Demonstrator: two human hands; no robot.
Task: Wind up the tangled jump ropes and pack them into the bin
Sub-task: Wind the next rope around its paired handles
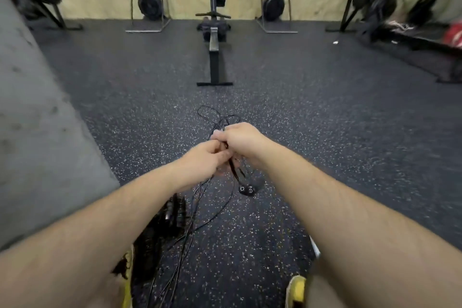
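Shoes: yellow, at the near edge of the floor.
Jump ropes: thin black cords trail loose over the floor between the shoes, unwound.
Dark object: beside the cords, under the left forearm; too blurred to say whether it is the bin.
Handles: two black ends dangle just below the hands.
Left grip: fingers curled round the bundled cords.
Right grip: pinches the same bundle, touching the left.
Far loops: slack, on the floor beyond the hands.
Rowing machine: well apart, by the wall.
Progress: judged early; no finished coil, nothing seen packed.
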